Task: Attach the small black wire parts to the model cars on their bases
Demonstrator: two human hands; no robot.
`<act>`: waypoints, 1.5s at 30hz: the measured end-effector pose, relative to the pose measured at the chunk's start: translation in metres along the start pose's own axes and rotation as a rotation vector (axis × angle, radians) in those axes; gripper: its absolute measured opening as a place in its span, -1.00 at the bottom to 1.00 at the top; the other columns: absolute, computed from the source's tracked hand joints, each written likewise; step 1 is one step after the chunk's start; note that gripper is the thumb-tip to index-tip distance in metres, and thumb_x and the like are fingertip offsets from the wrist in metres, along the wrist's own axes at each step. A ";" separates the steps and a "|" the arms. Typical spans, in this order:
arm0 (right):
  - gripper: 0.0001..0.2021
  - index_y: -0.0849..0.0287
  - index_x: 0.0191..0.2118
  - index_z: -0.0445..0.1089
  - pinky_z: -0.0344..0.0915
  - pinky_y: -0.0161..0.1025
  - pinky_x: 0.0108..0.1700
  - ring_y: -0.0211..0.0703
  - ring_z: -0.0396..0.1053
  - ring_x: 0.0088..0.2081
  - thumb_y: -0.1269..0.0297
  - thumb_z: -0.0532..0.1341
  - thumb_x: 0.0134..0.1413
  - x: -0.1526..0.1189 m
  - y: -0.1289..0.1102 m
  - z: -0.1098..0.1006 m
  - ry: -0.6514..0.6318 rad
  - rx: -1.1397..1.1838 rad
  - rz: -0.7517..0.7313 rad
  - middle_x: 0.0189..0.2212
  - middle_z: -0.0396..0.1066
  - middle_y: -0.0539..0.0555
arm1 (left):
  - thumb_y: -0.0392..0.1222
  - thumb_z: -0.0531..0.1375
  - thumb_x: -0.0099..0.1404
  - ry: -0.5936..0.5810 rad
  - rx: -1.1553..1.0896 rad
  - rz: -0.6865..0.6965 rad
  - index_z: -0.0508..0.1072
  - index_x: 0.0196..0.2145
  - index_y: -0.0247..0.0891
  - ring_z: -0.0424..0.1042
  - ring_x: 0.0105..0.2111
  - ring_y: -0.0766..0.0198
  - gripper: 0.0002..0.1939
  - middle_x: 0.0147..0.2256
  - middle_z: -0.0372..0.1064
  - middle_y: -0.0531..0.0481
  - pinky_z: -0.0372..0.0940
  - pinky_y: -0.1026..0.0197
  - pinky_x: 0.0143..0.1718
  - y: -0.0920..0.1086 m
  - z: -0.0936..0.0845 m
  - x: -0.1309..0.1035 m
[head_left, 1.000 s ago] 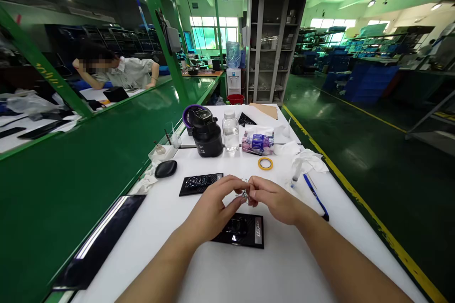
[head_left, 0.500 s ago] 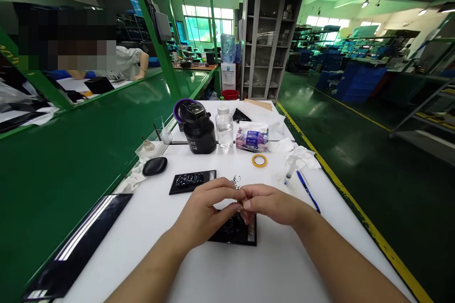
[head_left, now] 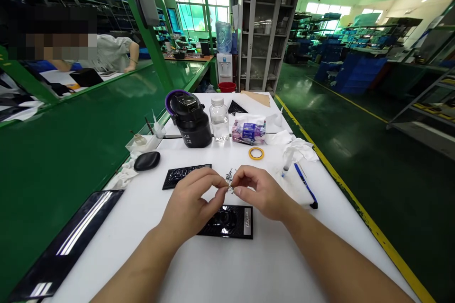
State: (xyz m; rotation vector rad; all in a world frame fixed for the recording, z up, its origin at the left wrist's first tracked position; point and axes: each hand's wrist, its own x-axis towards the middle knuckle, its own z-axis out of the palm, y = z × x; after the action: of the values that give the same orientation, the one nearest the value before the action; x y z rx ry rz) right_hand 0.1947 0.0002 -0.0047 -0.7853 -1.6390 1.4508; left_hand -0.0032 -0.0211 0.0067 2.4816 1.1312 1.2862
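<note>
My left hand (head_left: 195, 201) and my right hand (head_left: 261, 191) meet over the white table, thumbs and forefingers pinched nearly tip to tip. Whatever sits between the fingertips is too small to name. Just behind them lies a loose pile of thin dark bits (head_left: 230, 176). Below the hands rests a glossy black panel (head_left: 227, 227) with a silver label at its right end, its left part covered by my left hand. A second black panel (head_left: 177, 176) lies farther back on the left, partly hidden by the same hand.
Behind stand a black jug (head_left: 194, 125), a clear bottle (head_left: 220, 123) and a tissue pack (head_left: 249, 130). Yellow tape (head_left: 256, 153), a syringe (head_left: 286, 166) and a blue knife (head_left: 304, 183) lie to the right. At left are a black oval case (head_left: 147, 161) and a long glossy panel (head_left: 71, 241). A co-worker (head_left: 110, 54) sits far left.
My hands have drawn slightly apart and back toward the dark bits, uncovering more of the near panel and its label. The whole view has shifted a little.
</note>
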 end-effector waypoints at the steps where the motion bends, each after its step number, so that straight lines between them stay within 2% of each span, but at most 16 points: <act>1: -0.93 0.16 -0.29 0.39 0.23 -0.18 -0.16 -0.15 0.28 -0.27 0.34 0.26 0.07 -0.001 -0.001 0.002 0.021 -0.034 -0.025 -0.34 0.34 0.01 | -0.39 0.19 0.32 -0.003 0.007 -0.004 0.43 -0.33 -0.25 0.37 -0.40 0.33 -0.90 -0.39 0.39 0.04 0.29 0.28 -0.35 -0.001 0.001 0.000; 6: -0.94 0.16 -0.34 0.39 0.24 -0.21 -0.23 -0.17 0.28 -0.31 0.34 0.21 0.15 -0.002 -0.003 0.007 0.086 -0.137 -0.066 -0.38 0.34 -0.02 | -0.40 0.19 0.30 0.003 0.020 -0.024 0.43 -0.36 -0.26 0.37 -0.40 0.34 -0.90 -0.40 0.39 0.04 0.27 0.29 -0.35 -0.003 0.004 -0.001; 12: -0.94 0.17 -0.38 0.37 0.24 -0.26 -0.30 -0.22 0.27 -0.36 0.39 0.20 0.11 -0.001 -0.003 0.009 0.110 -0.201 -0.049 -0.42 0.34 -0.05 | -0.38 0.18 0.29 -0.007 0.034 -0.024 0.42 -0.37 -0.25 0.36 -0.40 0.33 -0.91 -0.40 0.39 0.04 0.26 0.28 -0.34 0.000 0.004 -0.001; 16: -0.94 0.16 -0.39 0.34 0.20 -0.29 -0.36 -0.24 0.25 -0.39 0.41 0.18 0.09 -0.002 -0.004 0.013 0.127 -0.247 -0.067 -0.43 0.31 -0.07 | -0.30 0.13 0.33 -0.097 -0.068 -0.218 0.37 -0.40 -0.22 0.34 -0.41 0.32 -0.87 -0.42 0.36 0.06 0.24 0.28 -0.39 0.004 0.003 0.002; 20: -0.93 0.15 -0.40 0.32 0.21 -0.28 -0.33 -0.22 0.26 -0.37 0.41 0.18 0.09 -0.003 -0.004 0.016 0.156 -0.284 -0.109 -0.42 0.31 -0.05 | -0.18 0.12 0.37 -0.189 -0.197 -0.387 0.37 -0.41 -0.22 0.32 -0.41 0.30 -0.82 -0.43 0.36 0.06 0.22 0.28 -0.41 0.004 0.002 0.004; 25: -0.91 0.14 -0.40 0.31 0.22 -0.27 -0.34 -0.21 0.26 -0.38 0.39 0.17 0.13 -0.003 -0.001 0.019 0.191 -0.326 -0.155 -0.43 0.30 -0.03 | -0.12 0.10 0.40 -0.205 -0.230 -0.451 0.34 -0.38 -0.22 0.26 -0.41 0.29 -0.80 -0.42 0.31 0.05 0.16 0.28 -0.46 0.003 0.005 0.002; 31: -0.90 0.12 -0.39 0.26 0.21 -0.23 -0.28 -0.16 0.27 -0.35 0.45 0.13 0.10 -0.001 0.008 0.024 0.270 -0.440 -0.253 -0.40 0.30 0.00 | -0.03 -0.09 0.50 -0.288 -0.239 -0.506 0.23 -0.32 -0.18 0.19 -0.40 0.24 -0.72 -0.39 0.24 0.04 0.19 0.19 -0.39 0.006 0.012 -0.003; 36: -0.89 0.10 -0.38 0.21 0.19 -0.17 -0.25 -0.10 0.26 -0.32 0.47 0.09 0.10 -0.004 0.011 0.031 0.353 -0.524 -0.356 -0.39 0.27 0.04 | 0.03 -0.13 0.52 -0.251 -0.327 -0.543 0.17 -0.32 -0.16 0.18 -0.38 0.23 -0.69 -0.35 0.21 0.04 0.21 0.15 -0.34 0.013 0.015 -0.006; 40: -0.88 0.09 -0.39 0.18 0.18 -0.16 -0.26 -0.09 0.24 -0.32 0.47 0.07 0.10 -0.008 0.006 0.034 0.375 -0.557 -0.412 -0.40 0.25 0.04 | 0.04 -0.13 0.52 -0.211 -0.386 -0.558 0.16 -0.33 -0.16 0.16 -0.40 0.26 -0.67 -0.37 0.18 0.06 0.19 0.17 -0.38 0.020 0.016 -0.007; 42: -0.88 0.09 -0.40 0.19 0.17 -0.17 -0.27 -0.10 0.23 -0.33 0.46 0.09 0.09 -0.009 0.002 0.035 0.371 -0.516 -0.394 -0.41 0.25 0.03 | 0.05 -0.12 0.52 -0.197 -0.412 -0.571 0.17 -0.34 -0.16 0.16 -0.41 0.26 -0.67 -0.37 0.18 0.07 0.18 0.19 -0.40 0.021 0.016 -0.007; 45: -0.89 0.10 -0.42 0.24 0.17 -0.19 -0.24 -0.13 0.24 -0.33 0.43 0.15 0.06 -0.008 0.000 0.036 0.351 -0.321 -0.212 -0.42 0.28 -0.01 | 0.08 -0.07 0.50 -0.192 -0.448 -0.616 0.17 -0.36 -0.16 0.14 -0.43 0.28 -0.66 -0.40 0.16 0.08 0.15 0.22 -0.45 0.019 0.017 -0.008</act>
State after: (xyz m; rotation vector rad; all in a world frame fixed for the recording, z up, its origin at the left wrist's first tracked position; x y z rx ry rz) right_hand 0.1671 -0.0249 -0.0069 -0.9501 -1.6388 0.8571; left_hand 0.0175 -0.0363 -0.0012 1.7011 1.2483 0.9593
